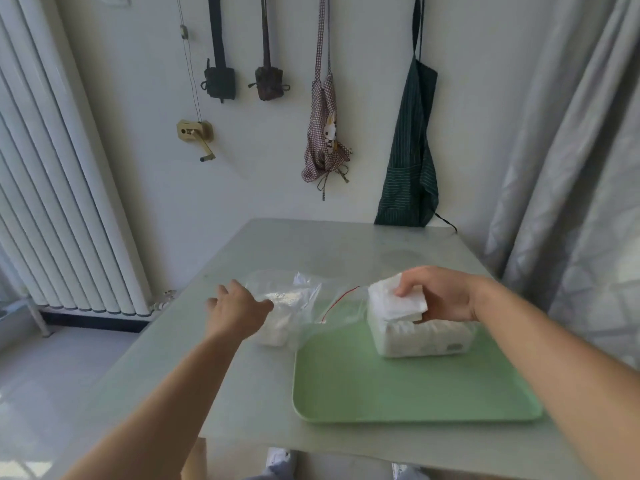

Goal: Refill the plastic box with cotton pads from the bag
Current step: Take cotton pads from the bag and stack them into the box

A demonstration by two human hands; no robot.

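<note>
A clear plastic box (420,339) packed with white cotton pads stands at the back of a green tray (398,393). My right hand (441,294) grips a stack of cotton pads (394,299) right over the box's left end. To the left of the tray lies a transparent zip bag (294,299) with a red seal line, holding more white pads. My left hand (237,308) rests at the bag's left side with its fingers spread, partly covering the bag; whether it grips the plastic is unclear.
The pale table (242,393) ends close in front and on the left. A white radiator (59,188) stands to the left, aprons and pouches hang on the wall behind, and a grey curtain (571,168) hangs to the right.
</note>
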